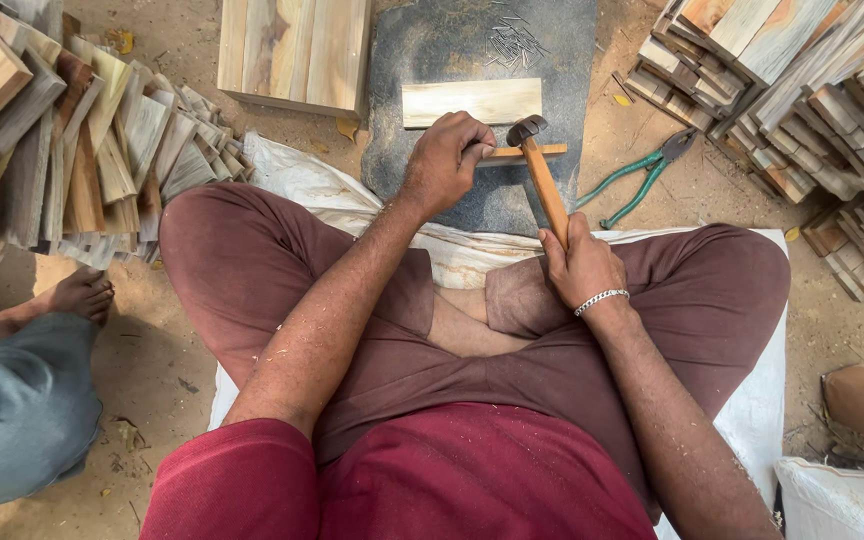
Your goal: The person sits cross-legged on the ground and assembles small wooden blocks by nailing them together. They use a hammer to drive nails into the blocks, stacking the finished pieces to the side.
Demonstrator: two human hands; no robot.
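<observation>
Worker: A person sat cross-legged on a white sack [752, 400] spread over sandy ground, knees wide in maroon trousers, seen from above.
Left hand: The left hand [445, 160] pinched a thin wooden strip [542, 151] between thumb and curled fingers, pressing it flat against a dark stone slab [432, 60].
Right hand: The right hand [580, 265], a silver bracelet [602, 298] at its wrist, had its fingers wrapped tight round the near end of a hammer's wooden handle.
Hammer: The hammer [544, 180] slanted away from the worker, its dark metal head resting on or just above the strip, right beside the left thumb.
Strip: It lay crosswise near the middle of the slab, its left end hidden under the left hand.
On the slab: A pale rectangular board [472, 102] lay just beyond the strip; a small heap of nails [514, 42] sat at the far end.
Right of the slab: Green-handled pincers [642, 180] lay on the sand, near the hammer but apart from it.
Far side: A panel of joined planks [292, 50] rested at the slab's left far corner.
Stacks: Cut wooden pieces were piled at far left [72, 140] and far right [812, 110], hemming in the work spot.
Bystander: Another person's bare foot [67, 300] and blue trouser leg stood at near left, clear of the worker.
</observation>
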